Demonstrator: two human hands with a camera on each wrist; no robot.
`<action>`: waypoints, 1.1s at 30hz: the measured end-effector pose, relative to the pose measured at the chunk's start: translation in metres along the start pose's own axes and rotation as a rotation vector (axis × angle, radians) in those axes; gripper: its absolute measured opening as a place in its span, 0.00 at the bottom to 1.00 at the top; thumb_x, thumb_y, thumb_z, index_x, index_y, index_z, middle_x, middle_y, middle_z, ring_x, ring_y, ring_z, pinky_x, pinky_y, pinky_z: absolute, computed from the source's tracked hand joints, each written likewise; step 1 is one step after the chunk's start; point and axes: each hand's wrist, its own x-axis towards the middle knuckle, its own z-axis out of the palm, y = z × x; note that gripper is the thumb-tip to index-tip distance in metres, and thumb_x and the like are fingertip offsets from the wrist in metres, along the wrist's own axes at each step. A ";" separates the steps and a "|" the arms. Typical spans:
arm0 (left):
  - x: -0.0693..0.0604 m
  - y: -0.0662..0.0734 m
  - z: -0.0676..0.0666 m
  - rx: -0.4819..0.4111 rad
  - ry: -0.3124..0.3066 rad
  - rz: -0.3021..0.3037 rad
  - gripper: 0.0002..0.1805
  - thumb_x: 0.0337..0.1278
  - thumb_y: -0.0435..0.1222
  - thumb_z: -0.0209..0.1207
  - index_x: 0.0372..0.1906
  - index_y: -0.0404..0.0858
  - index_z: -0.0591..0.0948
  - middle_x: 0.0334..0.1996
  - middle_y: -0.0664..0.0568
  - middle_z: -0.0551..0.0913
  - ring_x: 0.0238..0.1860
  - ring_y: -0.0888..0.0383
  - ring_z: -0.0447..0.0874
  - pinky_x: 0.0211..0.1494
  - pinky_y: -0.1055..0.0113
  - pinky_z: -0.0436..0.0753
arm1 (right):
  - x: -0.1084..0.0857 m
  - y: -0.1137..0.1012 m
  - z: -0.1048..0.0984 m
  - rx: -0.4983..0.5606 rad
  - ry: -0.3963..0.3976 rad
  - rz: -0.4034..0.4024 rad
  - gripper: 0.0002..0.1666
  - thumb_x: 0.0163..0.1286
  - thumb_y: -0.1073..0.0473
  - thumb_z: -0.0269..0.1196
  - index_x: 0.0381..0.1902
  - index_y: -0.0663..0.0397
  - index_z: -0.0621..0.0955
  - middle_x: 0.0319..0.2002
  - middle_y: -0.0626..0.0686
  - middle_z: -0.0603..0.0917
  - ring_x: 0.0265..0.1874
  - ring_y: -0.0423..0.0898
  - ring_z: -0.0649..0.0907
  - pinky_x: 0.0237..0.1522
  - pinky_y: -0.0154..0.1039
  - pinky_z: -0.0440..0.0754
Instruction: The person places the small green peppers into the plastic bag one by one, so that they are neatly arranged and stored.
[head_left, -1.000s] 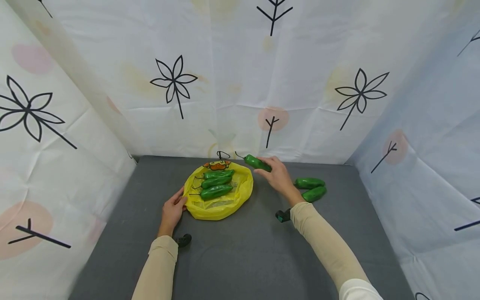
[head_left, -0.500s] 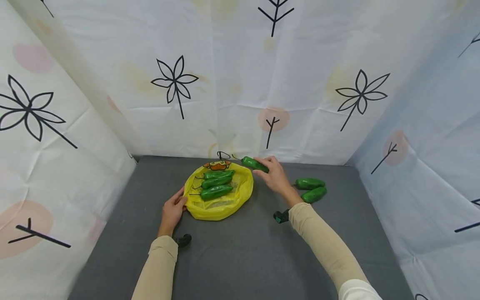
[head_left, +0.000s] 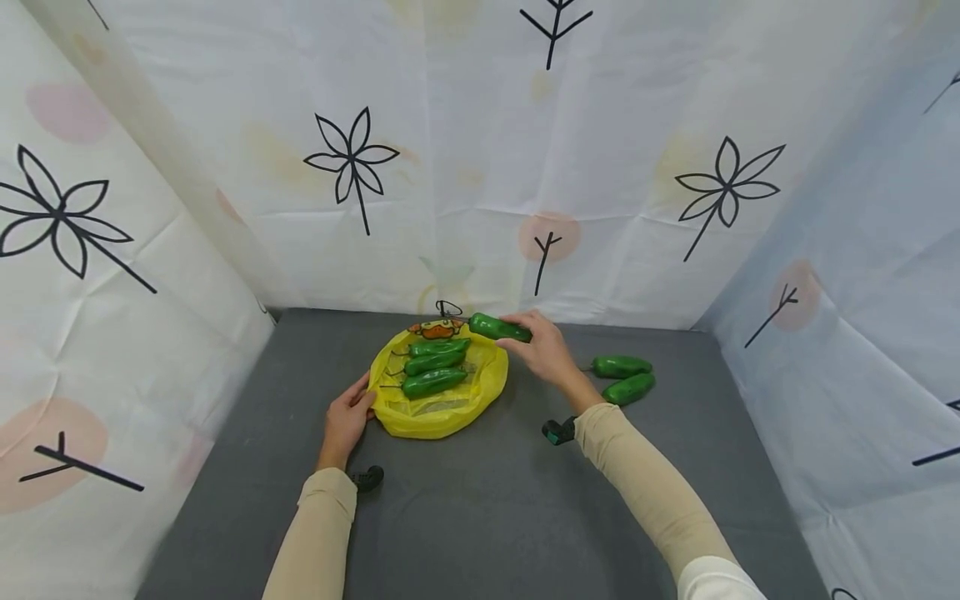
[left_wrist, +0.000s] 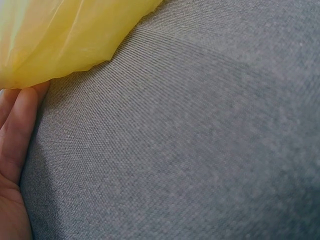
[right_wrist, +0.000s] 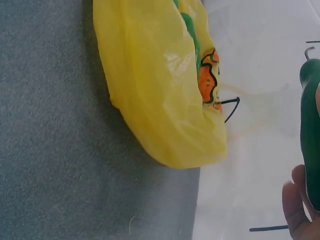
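Note:
My right hand [head_left: 546, 352] grips a long green chili pepper [head_left: 489, 326] by its blunt end, above the far right rim of a yellow plastic bag [head_left: 486, 379]. The pepper's stem points left; the right wrist view catches this pepper [right_wrist: 311, 135] at its right edge. Inside the opened bag, several green peppers [head_left: 433, 382] lie side by side with stems to the left. At the bag's left rim, my left hand [head_left: 347, 425] pinches the plastic, and in the left wrist view its fingers [left_wrist: 21, 125] reach under the yellow bag [left_wrist: 60, 45].
Two more green peppers [head_left: 628, 388] lie on the grey tabletop [head_left: 465, 533], to the right of my right forearm. White patterned cloth [head_left: 450, 250] hangs behind the table and along both sides. Dark wrist-worn devices [head_left: 558, 431] show beside the forearms.
My right hand has carried its pepper slightly left and down, toward the bag. The left hand, the bag and the peppers in it hold their places.

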 end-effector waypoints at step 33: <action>0.002 -0.002 -0.002 0.011 -0.021 0.013 0.26 0.73 0.55 0.57 0.73 0.67 0.71 0.65 0.52 0.82 0.45 0.71 0.82 0.44 0.80 0.82 | 0.004 -0.045 0.037 -0.036 -0.178 -0.148 0.28 0.68 0.49 0.70 0.64 0.49 0.83 0.58 0.54 0.85 0.53 0.52 0.80 0.63 0.52 0.72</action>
